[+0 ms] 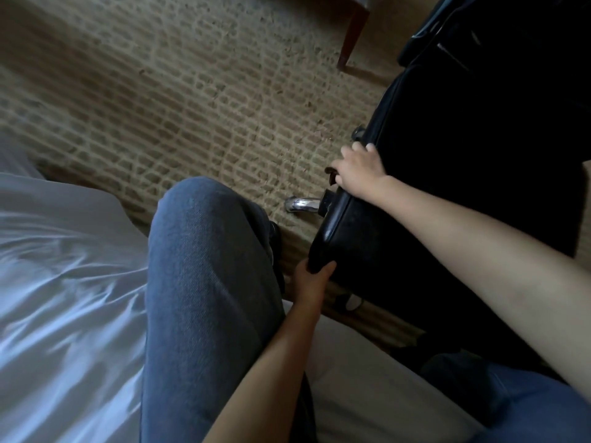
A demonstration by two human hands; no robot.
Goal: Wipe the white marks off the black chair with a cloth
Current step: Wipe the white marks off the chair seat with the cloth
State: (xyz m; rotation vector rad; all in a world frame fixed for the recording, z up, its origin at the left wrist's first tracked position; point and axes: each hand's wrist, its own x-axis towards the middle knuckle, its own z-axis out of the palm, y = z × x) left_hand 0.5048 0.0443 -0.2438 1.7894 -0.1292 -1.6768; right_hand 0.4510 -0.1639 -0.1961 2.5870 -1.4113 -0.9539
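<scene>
Head view, the only one. Black chair [367, 231] takes up the frame from 1 to 4 o'clock, lying slantwise across the pic. Its glossy seat corner points toward 7 o'clock and the upper part runs off at 1 o'clock. Surface is too dark to read any marks on it. Chrome leg [302, 204] sticks out from under the seat toward 9 o'clock, over the carpet [192, 91].

Left hand [311, 286], approx 5 o'clock from frame centre, grips the near corner of the seat. Thumb lies on top of the edge, the other fingers go underneath and out of sight, i.e. wrapped round the rim. Forearm comes up from 6 o'clock, betw. the two legs.

Right hand [356, 169], approx 3 o'clock from centre, sits on the seat's far edge, at 12 o'clock from the left hand. Fingers are bent over the rim, knuckles up. Sth dark pokes out past the fingertips; cannot tell if it's part of the chair or a separate thing. Bare forearm crosses the seat from 4 o'clock.

Left leg in blue jeans [204, 251], knee raised, fills centre to 6 o'clock, just beside the left hand at its 9 o'clock. Right thigh [527, 404] shows at the 5 o'clock corner. Rumpled white sheet [64, 282] at 8 o'clock; pale mattress [367, 362] betw. the legs. Carpet is tan w/ a brick pattern, covering 10 to 12 o'clock. Dark wooden furniture leg [351, 36] stands on it at 12–1 o'clock, near the chair's upper part.
</scene>
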